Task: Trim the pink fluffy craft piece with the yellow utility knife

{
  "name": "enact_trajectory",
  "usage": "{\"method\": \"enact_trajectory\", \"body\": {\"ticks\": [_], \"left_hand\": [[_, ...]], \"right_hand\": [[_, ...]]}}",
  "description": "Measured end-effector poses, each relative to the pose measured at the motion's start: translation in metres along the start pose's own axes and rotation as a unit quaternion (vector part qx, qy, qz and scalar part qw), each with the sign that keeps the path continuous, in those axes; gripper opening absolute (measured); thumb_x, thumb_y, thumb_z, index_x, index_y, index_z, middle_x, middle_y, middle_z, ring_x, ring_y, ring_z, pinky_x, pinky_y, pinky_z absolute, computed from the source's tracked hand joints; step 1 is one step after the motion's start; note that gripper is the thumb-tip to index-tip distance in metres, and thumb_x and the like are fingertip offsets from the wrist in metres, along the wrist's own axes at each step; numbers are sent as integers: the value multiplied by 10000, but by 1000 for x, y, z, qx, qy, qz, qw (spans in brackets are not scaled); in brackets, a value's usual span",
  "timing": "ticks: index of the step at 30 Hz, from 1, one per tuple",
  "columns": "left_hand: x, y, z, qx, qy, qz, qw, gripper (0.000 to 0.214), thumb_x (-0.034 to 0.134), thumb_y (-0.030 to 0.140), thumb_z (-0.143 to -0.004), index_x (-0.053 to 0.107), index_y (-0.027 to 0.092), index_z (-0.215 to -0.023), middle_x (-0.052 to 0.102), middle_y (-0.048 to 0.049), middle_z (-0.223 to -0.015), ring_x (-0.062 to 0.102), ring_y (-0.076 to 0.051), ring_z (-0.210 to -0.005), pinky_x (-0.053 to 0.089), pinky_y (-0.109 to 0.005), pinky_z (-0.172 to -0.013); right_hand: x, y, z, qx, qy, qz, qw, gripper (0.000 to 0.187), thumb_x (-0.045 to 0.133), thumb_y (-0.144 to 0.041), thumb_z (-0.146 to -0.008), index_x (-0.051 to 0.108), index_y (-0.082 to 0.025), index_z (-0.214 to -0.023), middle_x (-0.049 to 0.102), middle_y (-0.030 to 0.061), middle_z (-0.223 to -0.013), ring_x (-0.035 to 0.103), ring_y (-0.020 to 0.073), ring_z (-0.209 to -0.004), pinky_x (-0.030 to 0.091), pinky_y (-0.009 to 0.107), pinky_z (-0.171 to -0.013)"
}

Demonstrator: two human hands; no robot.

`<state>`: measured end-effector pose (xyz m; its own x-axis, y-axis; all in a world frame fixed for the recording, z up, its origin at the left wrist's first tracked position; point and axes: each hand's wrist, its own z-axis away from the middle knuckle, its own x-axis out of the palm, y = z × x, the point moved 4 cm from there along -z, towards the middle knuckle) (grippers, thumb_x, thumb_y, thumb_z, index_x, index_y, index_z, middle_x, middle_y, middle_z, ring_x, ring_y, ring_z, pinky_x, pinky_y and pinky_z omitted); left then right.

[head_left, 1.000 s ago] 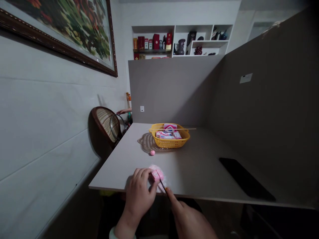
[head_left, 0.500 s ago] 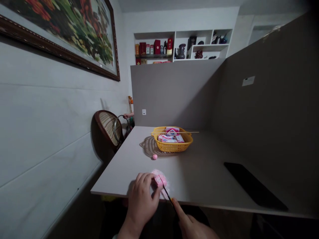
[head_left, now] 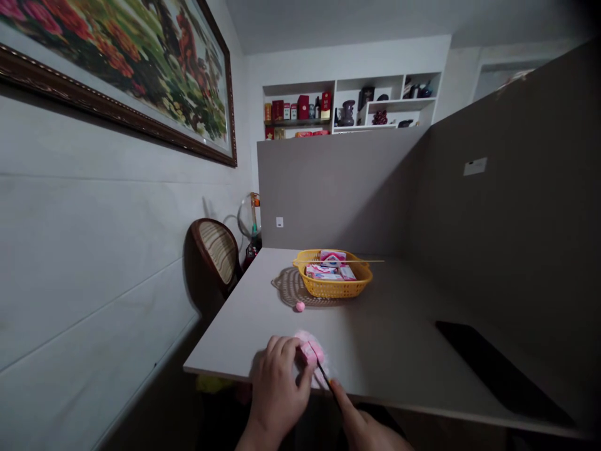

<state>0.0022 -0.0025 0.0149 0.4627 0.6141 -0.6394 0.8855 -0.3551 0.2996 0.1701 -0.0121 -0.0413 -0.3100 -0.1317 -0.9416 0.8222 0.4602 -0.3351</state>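
My left hand [head_left: 280, 387] is closed around a small pink block [head_left: 308, 354], thumb on the near side and fingers on the far side, at the table's front edge. The block looks like soap. A thin dark blade [head_left: 325, 376], which looks like a narrow knife, is gripped in my right hand [head_left: 364, 427]. Its tip touches the block's right side. Pale pink shavings [head_left: 305, 336] lie on the table around the block. A small pink ball [head_left: 300, 306] rests farther back.
Behind the ball stands a yellow basket [head_left: 335, 289] with several pink-and-white boxes [head_left: 333, 257]; a thin stick [head_left: 377, 261] lies across its rim. A flat black mat [head_left: 498, 369] is on the right. Grey panels [head_left: 338, 194] border the table. A round-backed chair [head_left: 216, 250] stands left.
The camera view has shifted, so everything sits lower and farther right. Another person's hand at the back left is gone from view. Both my hands keep their hold on the block and knife.
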Motion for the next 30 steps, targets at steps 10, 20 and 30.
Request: {"method": "enact_trajectory", "body": {"ticks": [10, 20, 30], "left_hand": [[1, -1, -2, -10, -30, 0, 1000, 146, 575, 310, -902, 600, 205, -1001, 675, -68, -989, 617, -242, -950, 494, -373, -794], [0, -1, -2, 5, -38, 2, 999, 172, 578, 340, -905, 593, 207, -1013, 676, -63, -1002, 612, -239, -960, 491, -368, -806], [4, -5, -2, 6, -50, -3, 999, 189, 603, 350, -896, 584, 218, -1029, 670, -57, -1018, 608, -242, -972, 495, -371, -824]], "right_hand": [[-40, -34, 23, 41, -17, 26, 999, 729, 325, 18, -783, 351, -87, -1504, 738, 170, -1071, 726, 253, -907, 551, 311, -780], [-39, -36, 16, 33, 52, 21, 998, 712, 301, 29, -819, 349, -130, -1511, 747, 143, -1009, 728, 219, -843, 542, 281, -742], [-38, -39, 15, 37, 58, 51, 996, 712, 293, 21, -826, 321, -120, -1523, 747, 142, -960, 719, 216, -749, 523, 268, -654]]}}
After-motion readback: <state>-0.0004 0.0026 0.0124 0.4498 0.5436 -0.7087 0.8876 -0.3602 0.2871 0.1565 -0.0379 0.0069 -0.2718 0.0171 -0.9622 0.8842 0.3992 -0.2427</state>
